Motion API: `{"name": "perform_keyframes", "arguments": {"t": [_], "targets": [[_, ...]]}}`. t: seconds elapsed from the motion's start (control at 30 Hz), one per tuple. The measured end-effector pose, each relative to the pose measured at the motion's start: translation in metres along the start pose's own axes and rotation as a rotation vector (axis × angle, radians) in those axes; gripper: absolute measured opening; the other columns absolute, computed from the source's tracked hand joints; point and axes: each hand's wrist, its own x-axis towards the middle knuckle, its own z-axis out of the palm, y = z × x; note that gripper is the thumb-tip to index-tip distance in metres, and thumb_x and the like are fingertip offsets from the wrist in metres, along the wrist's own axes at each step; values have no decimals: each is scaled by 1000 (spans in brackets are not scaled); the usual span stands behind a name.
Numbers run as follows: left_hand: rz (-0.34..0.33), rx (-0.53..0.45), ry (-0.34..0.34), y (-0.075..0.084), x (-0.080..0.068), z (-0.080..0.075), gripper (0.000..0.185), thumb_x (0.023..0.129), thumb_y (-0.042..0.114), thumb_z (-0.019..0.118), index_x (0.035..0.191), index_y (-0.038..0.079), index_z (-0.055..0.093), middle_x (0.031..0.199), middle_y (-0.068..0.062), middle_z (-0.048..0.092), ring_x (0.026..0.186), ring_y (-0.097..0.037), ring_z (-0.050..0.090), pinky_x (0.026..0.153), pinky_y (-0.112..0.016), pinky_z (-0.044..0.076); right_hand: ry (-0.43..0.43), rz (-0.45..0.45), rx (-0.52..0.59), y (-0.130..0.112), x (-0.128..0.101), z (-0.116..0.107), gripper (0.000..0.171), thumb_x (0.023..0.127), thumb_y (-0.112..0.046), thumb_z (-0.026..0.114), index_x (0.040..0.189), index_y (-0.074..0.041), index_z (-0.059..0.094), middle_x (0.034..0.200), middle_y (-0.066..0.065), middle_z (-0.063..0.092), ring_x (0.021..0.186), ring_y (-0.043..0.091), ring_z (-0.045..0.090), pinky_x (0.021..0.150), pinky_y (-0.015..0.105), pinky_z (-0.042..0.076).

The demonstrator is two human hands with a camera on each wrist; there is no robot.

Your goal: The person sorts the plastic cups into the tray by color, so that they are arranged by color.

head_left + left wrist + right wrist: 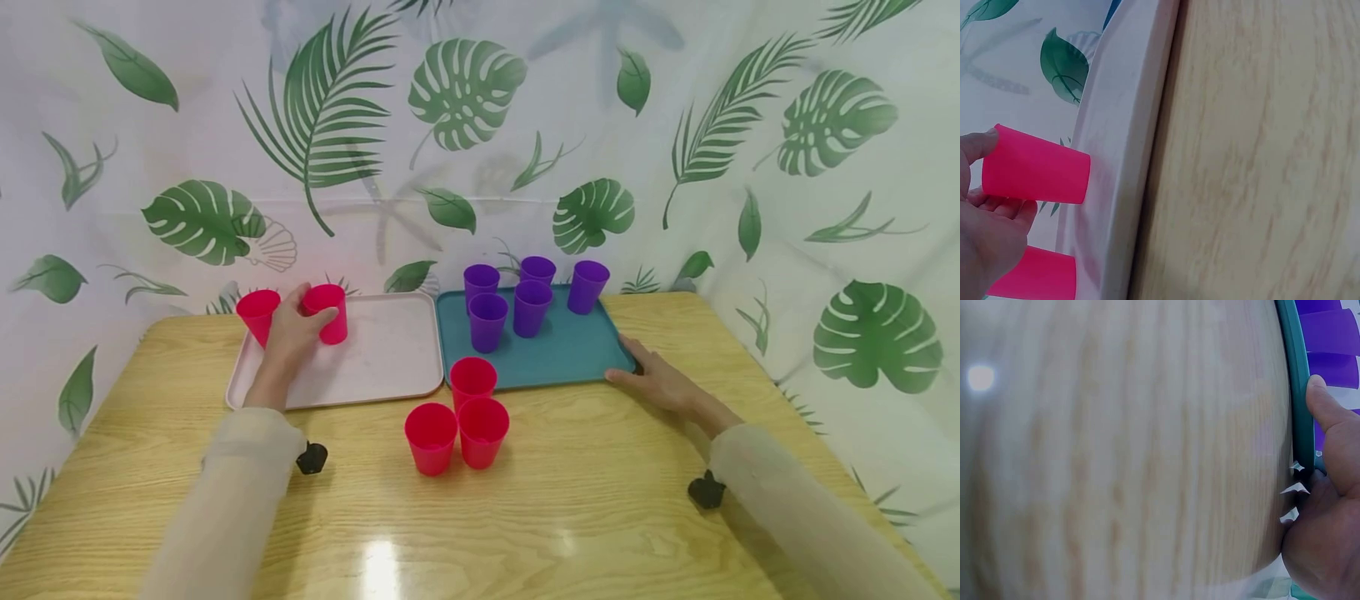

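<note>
My left hand [291, 333] holds a red plastic cup [335, 321] between thumb and fingers near its rim, upright over the white tray [386, 358]. In the left wrist view the cup's base [1075, 181] is at the tray surface; whether it bears weight there I cannot tell. Left of that hand, a second red cup [257, 310] stands on the same tray, partly hidden by it. At the near right corner of the teal tray [555, 367], my right hand [660, 379] touches the rim, fingers extended along the side and thumb [1329, 409] on the front edge.
Several purple cups [531, 308] stand on the teal tray, towards its back. Three red cups [431, 442] stand close together on the wooden table [585, 492], in front of where the trays meet. A leaf-patterned cloth [465, 175] hangs behind the table.
</note>
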Motion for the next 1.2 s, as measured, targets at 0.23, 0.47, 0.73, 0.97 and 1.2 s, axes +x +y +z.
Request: {"name": "perform_keyframes", "arguments": {"t": [0.23, 0.47, 0.73, 0.97, 1.2], "targets": [[-10, -14, 2, -2, 0, 2, 82, 103, 24, 65, 166, 7, 17, 167, -19, 26, 151, -38, 28, 120, -48, 33, -1, -1, 4, -6, -4, 0, 102, 99, -64, 57, 167, -12, 2, 170, 26, -1, 151, 54, -14, 117, 73, -2], [2, -65, 16, 6, -4, -2, 88, 103, 34, 64, 168, 13, 8, 173, -8, 15, 158, -31, 15, 122, -45, 30, 0, -28, 11, -12, -9, 0, 98, 101, -57, 57, 167, -10, 3, 168, 30, 0, 149, 57, -13, 116, 75, -1], [182, -211, 120, 30, -15, -11, 74, 106, 23, 57, 167, 13, 17, 171, -4, 23, 157, -21, 21, 123, -36, 25, 9, -9, -3, -16, -9, 1, 95, 103, -55, 56, 167, -7, 3, 169, 30, 1, 151, 56, -11, 117, 74, 0], [247, -207, 43, 52, -36, -21, 74, 105, 25, 59, 167, 15, 19, 169, -6, 30, 154, -23, 29, 120, -39, 32, 1, -11, 6, -10, -3, 0, 100, 100, -61, 56, 167, -10, 2, 170, 26, 0, 151, 54, -13, 118, 72, -2], [245, -231, -169, 51, -67, -17, 75, 105, 20, 59, 166, 8, 16, 169, -6, 28, 154, -24, 29, 122, -43, 29, -9, -2, -4, -13, -6, 0, 97, 102, -57, 56, 167, -11, 1, 169, 30, 0, 150, 57, -11, 116, 75, 0]]}}
